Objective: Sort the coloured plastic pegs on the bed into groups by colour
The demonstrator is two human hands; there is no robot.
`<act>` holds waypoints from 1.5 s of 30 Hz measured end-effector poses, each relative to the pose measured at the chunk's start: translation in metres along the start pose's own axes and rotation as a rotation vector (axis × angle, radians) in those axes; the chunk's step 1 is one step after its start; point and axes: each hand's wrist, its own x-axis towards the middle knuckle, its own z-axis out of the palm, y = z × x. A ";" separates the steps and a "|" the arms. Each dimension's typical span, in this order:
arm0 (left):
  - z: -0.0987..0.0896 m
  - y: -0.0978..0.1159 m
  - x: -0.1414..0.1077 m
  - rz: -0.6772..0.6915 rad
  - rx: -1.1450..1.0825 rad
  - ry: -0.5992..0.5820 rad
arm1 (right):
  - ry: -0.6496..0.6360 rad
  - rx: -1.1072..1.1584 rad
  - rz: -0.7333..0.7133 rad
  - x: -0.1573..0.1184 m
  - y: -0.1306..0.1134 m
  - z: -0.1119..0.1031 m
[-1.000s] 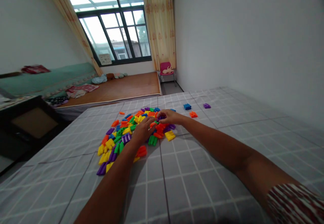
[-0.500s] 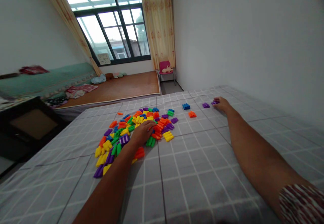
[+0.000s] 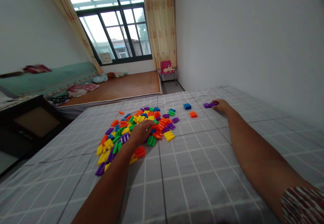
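At the far right of the tabletop, my right hand [image 3: 220, 106] is closed, pinching a purple plastic block at its fingertips. This block touches or nearly touches another purple block [image 3: 208, 105] lying just left of it; the join is too small to make out. My left hand [image 3: 141, 130] lies over the right part of a pile of ribbed plastic blocks [image 3: 124, 123] in yellow, orange, green, blue and purple. Its fingers are loosely curved and slightly apart, with no block visibly gripped. A blue block [image 3: 187, 106] and an orange block [image 3: 193, 114] lie between the hands.
A grey checked cloth [image 3: 192, 170] covers the table. A yellow block [image 3: 169, 136] lies at the pile's right edge. A white wall [image 3: 253, 42] rises on the right. Beyond the table are a low bed [image 3: 131, 84], a pink chair [image 3: 166, 66] and a dark cabinet [image 3: 27, 129].
My right hand has brought its purple block left, up against the other purple block. My left hand has stayed over the pile. The whole view has shifted slightly.
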 end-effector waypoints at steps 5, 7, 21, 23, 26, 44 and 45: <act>-0.002 0.005 0.000 -0.014 0.029 -0.010 | 0.055 -0.123 -0.030 -0.004 -0.010 0.004; -0.003 0.007 0.000 -0.024 0.041 0.000 | 0.063 -0.147 -0.035 -0.003 -0.023 -0.002; -0.006 0.012 0.002 -0.058 0.055 -0.019 | -0.601 0.041 -0.385 -0.037 -0.113 0.022; -0.007 0.012 0.002 -0.048 0.060 -0.024 | -0.610 0.047 -0.391 -0.038 -0.115 0.024; -0.006 0.013 0.002 -0.037 0.046 -0.028 | -0.597 0.025 -0.400 -0.039 -0.120 0.026; -0.088 -0.043 0.012 -0.382 -0.364 0.274 | -0.579 -0.050 -0.767 -0.086 -0.232 0.032; -0.089 -0.050 0.008 -0.388 -0.281 0.171 | -0.614 -0.066 -0.825 -0.094 -0.247 0.038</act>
